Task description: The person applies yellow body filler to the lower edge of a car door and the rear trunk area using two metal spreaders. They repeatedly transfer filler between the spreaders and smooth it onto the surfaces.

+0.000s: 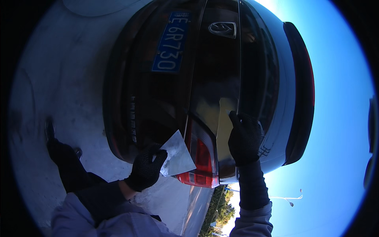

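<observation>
By the red tail light of this dark car, I've got a flat yellowish sheet pinched in my right hand and a smeared pale plate gripped in my left hand.

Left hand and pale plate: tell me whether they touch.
Touching. The head view shows the gloved left hand gripping one edge of the pale plate.

From my end: left hand and right hand in black gloves, textured weave. Long dark cuffs above wrists. Jacket pale greyish, sleeves creased. Dark trousers, 2 dark shoes, slight shine.
</observation>
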Available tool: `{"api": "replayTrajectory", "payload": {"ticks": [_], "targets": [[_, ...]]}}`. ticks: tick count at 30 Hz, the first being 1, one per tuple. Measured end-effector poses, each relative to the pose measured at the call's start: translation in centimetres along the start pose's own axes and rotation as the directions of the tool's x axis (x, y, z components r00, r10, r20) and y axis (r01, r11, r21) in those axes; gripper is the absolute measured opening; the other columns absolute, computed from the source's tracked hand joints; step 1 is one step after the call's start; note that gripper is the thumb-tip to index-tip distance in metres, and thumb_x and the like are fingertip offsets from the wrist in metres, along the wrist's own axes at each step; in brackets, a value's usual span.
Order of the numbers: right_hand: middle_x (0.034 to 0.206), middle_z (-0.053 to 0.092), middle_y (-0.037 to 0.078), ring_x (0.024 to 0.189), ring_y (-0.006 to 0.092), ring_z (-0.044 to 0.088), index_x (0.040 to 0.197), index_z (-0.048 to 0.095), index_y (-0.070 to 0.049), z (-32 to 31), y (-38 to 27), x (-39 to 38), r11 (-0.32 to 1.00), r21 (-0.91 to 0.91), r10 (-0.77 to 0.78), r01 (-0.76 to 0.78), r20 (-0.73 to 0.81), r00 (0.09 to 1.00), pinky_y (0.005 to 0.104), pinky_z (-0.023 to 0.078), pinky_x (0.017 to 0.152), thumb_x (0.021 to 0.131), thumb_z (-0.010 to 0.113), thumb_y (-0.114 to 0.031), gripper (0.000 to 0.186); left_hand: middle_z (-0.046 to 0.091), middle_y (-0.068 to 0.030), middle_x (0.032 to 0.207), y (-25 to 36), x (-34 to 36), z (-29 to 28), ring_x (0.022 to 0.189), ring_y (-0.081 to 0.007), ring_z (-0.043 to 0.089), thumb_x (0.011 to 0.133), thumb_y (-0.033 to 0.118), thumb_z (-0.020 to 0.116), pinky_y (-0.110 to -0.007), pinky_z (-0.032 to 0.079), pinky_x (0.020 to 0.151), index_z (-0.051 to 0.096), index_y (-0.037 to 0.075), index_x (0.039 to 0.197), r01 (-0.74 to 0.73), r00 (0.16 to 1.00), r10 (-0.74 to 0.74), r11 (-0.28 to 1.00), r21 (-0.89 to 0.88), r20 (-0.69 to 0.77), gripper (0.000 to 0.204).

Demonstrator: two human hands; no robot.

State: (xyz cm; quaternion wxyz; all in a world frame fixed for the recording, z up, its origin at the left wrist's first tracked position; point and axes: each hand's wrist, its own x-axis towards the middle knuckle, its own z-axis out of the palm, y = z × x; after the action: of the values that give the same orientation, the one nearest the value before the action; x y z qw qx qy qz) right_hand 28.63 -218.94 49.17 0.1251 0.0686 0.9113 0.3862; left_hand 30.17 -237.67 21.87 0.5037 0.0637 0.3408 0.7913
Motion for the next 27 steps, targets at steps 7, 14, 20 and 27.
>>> {"api": "replayTrajectory", "payload": {"ticks": [7, 14, 20, 27], "targets": [[0.110, 0.069, 0.015, 0.107, 0.0353, 0.064, 0.117, 0.068, -0.006, 3.8, 0.4, 4.5, 0.984, -0.171, -0.030, 0.052, 0.128, 0.991, 0.0463, 0.053, 0.089, 0.077, 0.067, 0.002, 0.041, 0.068, -0.0103, 0.109, -1.0, 0.7, -1.2, 0.105, -0.0226, 0.065, 0.099, 0.015, 0.068, -0.035, 0.053, 0.092, 0.065, 0.004, 0.119, 0.015, 1.000, -0.016, 0.997, -0.082, -0.018, 0.023], [0.119, 0.068, 0.014, 0.114, 0.0358, 0.062, 0.120, 0.068, -0.007, 4.4, 0.8, 4.5, 0.983, -0.175, -0.017, 0.060, 0.237, 0.971, 0.0462, 0.052, 0.096, 0.079, 0.066, -0.001, 0.041, 0.068, -0.0170, 0.105, 0.5, 1.5, -2.2, 0.100, -0.0312, 0.067, 0.099, 0.024, 0.067, -0.038, 0.054, 0.088, 0.066, -0.001, 0.114, 0.020, 1.000, -0.021, 0.995, 0.102, 0.011, 0.028], [0.119, 0.066, 0.015, 0.114, 0.0372, 0.059, 0.119, 0.068, -0.007, 4.0, 0.6, 4.2, 0.991, -0.134, 0.000, 0.021, 0.157, 0.988, 0.0468, 0.049, 0.096, 0.078, 0.066, -0.002, 0.041, 0.069, -0.0172, 0.102, 1.3, 1.9, -2.8, 0.099, -0.0316, 0.068, 0.100, 0.026, 0.066, -0.039, 0.054, 0.087, 0.065, 0.000, 0.113, 0.027, 1.000, -0.027, 0.998, 0.048, -0.007, 0.029], [0.117, 0.066, 0.015, 0.111, 0.0367, 0.060, 0.120, 0.068, -0.006, 5.0, 1.3, 4.7, 0.987, -0.146, -0.045, 0.071, 0.170, 0.984, 0.0469, 0.049, 0.095, 0.076, 0.067, -0.002, 0.044, 0.069, -0.0183, 0.106, 1.2, 1.6, -3.0, 0.102, -0.0318, 0.068, 0.100, 0.026, 0.066, -0.039, 0.054, 0.089, 0.066, 0.000, 0.115, 0.023, 1.000, -0.021, 0.993, 0.117, -0.018, 0.029]]}}
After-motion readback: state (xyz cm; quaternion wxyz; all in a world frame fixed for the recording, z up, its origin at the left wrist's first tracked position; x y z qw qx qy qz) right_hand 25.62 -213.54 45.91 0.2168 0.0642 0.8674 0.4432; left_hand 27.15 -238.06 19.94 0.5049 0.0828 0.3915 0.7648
